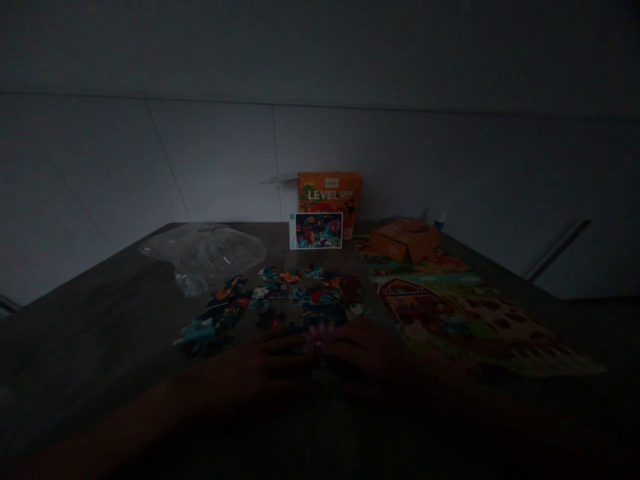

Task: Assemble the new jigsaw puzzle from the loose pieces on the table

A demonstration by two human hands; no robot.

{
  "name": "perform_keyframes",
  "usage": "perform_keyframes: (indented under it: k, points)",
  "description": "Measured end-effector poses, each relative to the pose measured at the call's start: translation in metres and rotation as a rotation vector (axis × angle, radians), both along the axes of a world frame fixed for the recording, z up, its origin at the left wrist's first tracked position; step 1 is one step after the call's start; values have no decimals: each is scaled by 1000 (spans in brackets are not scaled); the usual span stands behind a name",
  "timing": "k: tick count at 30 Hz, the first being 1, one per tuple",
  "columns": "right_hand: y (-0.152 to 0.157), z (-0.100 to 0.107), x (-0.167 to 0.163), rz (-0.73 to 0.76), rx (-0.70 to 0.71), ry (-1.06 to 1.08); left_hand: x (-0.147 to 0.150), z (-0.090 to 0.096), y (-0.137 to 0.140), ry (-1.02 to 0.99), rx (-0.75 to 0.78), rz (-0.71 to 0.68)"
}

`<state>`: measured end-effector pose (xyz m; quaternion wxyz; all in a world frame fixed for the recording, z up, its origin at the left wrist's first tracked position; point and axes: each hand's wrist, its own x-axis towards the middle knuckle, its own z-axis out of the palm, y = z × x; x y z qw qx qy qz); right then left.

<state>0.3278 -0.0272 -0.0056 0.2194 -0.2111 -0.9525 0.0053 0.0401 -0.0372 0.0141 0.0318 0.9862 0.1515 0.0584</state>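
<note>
The view is very dark. My left hand [265,359] reaches in from the lower left, its fingers at the left edge of a puzzle piece [321,335] with a purple, many-eyed creature. From the other side, my right hand [364,352] has its fingers on the right edge of the same piece. Both hands seem closed on it, though their undersides are lost in shadow. Just beyond them lie several loose and joined puzzle pieces [270,293] in dark blue, teal and orange. A teal piece [199,331] rests left of my left hand.
A small picture card [319,231] stands before an orange "LEVEL UP!" box [330,190] with its flap open. A crumpled clear plastic bag [210,253] lies back left. At right are an assembled farm puzzle [470,320] and a smaller orange box [404,240]. A wall closes off the table's [100,307] far side.
</note>
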Motion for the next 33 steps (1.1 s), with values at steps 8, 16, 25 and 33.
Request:
perform_keyframes:
  k: [8, 16, 25, 33]
  points:
    - [0, 3, 3, 10, 19, -10, 0, 4, -2, 37, 5, 2]
    - [1, 6, 6, -12, 8, -14, 1, 5, -4, 103, 5, 43]
    - [2, 9, 5, -20, 32, 8, -2, 4, -3, 108, 39, 89]
    - [5, 6, 8, -23, -10, -2, -4, 6, -2, 53, 29, 55]
